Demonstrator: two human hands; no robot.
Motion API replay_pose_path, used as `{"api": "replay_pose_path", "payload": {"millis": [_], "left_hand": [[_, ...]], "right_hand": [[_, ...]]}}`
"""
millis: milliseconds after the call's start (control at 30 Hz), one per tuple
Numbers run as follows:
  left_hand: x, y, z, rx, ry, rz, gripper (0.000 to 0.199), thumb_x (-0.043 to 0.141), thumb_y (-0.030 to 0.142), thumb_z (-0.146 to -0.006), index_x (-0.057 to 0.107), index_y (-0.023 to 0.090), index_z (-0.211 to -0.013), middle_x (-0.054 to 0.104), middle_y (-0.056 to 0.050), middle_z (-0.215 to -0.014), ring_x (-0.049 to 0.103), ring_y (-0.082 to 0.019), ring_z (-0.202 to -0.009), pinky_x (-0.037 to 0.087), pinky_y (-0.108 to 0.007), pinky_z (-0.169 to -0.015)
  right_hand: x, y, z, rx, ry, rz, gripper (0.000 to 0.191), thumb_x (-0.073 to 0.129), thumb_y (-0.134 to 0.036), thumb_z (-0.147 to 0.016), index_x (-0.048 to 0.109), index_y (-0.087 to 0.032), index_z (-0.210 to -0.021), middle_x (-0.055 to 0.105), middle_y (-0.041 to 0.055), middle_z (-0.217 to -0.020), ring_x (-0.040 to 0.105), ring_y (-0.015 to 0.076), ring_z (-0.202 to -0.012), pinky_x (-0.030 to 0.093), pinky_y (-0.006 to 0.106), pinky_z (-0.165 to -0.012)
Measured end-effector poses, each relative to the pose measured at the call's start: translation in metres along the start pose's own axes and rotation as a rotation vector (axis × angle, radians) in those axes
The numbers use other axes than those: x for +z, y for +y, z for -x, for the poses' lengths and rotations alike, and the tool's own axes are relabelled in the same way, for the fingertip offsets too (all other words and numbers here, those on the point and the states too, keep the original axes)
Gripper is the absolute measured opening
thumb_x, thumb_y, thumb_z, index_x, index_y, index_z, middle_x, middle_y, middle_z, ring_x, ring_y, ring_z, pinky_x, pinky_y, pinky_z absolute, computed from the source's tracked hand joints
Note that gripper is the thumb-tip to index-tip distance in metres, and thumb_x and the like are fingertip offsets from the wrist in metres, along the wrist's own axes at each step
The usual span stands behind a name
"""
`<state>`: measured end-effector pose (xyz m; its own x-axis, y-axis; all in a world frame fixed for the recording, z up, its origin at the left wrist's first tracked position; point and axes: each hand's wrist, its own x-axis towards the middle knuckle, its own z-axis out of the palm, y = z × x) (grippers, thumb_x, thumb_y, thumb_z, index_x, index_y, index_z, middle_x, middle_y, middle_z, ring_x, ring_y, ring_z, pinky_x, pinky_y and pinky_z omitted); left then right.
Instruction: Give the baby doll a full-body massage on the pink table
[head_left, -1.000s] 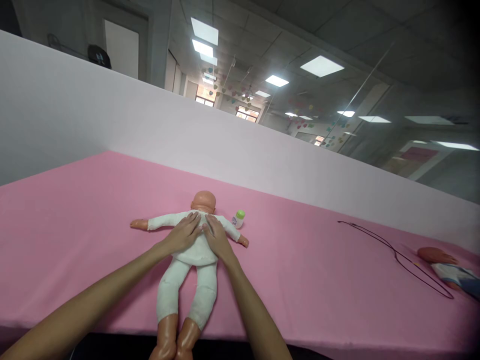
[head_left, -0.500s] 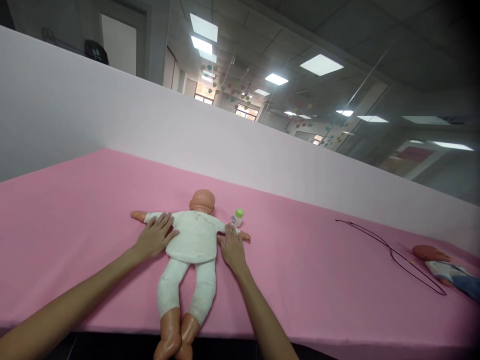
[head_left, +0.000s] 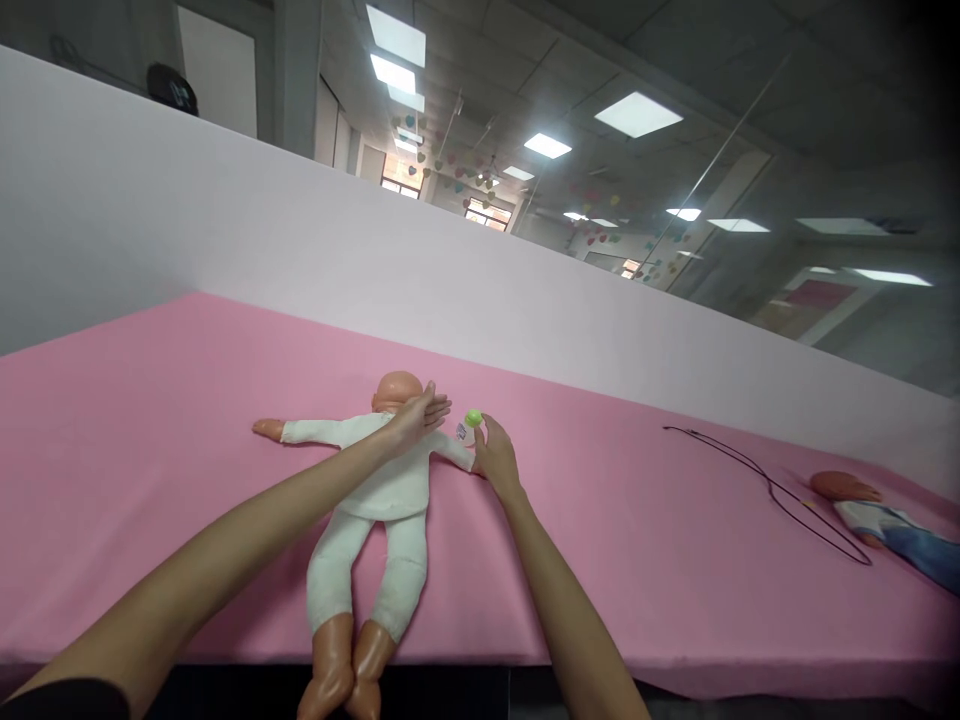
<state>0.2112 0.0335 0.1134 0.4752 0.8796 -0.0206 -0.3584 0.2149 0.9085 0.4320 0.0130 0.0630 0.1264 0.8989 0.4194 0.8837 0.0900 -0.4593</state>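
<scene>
A baby doll in white clothes (head_left: 390,490) lies with its arms spread and its lower legs over the front edge. My left hand (head_left: 421,415) is above the doll's upper chest beside its head, fingers extended toward the bottle and holding nothing. A small bottle with a green cap (head_left: 472,418) stands by the doll's arm on the right. Around the bottle's right side curve the fingers and thumb of my right hand (head_left: 495,452), near the cap. Whether they touch it is unclear. The doll's hand on that side is hidden behind my right hand.
The pink padded table (head_left: 600,540) has a white wall (head_left: 450,270) behind it. A thin dark cord (head_left: 769,480) lies looped on the right. Next to it is a second doll in blue trousers (head_left: 900,535) at the far right.
My left hand has left the doll's arm and crossed rightward over its chest. My right hand has moved up from the doll's other arm to the bottle. The view has shifted slightly.
</scene>
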Motion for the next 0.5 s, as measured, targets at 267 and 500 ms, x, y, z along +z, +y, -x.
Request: {"api": "replay_pose_path", "payload": {"millis": [267, 500], "left_hand": [[0.035, -0.052, -0.087, -0.260, 0.165, 0.250, 0.088, 0.018, 0.072, -0.103, 0.047, 0.002, -0.148, 0.038, -0.026, -0.163, 0.036, -0.028, -0.153, 0.043, -0.034, -0.117], [0.038, -0.066, -0.086, -0.216, 0.069, 0.263, 0.079, 0.028, 0.069, -0.104, 0.052, 0.009, -0.149, 0.053, -0.020, -0.154, 0.048, -0.026, -0.146, 0.046, -0.032, -0.113]], "right_hand": [[0.025, 0.025, -0.027, -0.124, -0.157, 0.088, 0.063, 0.038, -0.023, -0.097, 0.039, -0.006, -0.157, 0.040, 0.0200, -0.164, 0.033, 0.0276, -0.155, 0.032, 0.049, -0.125], [0.030, 0.012, -0.018, -0.070, -0.095, -0.091, 0.061, 0.036, -0.032, -0.103, 0.043, -0.001, -0.155, 0.040, 0.0239, -0.163, 0.031, 0.0312, -0.156, 0.026, 0.052, -0.127]]}}
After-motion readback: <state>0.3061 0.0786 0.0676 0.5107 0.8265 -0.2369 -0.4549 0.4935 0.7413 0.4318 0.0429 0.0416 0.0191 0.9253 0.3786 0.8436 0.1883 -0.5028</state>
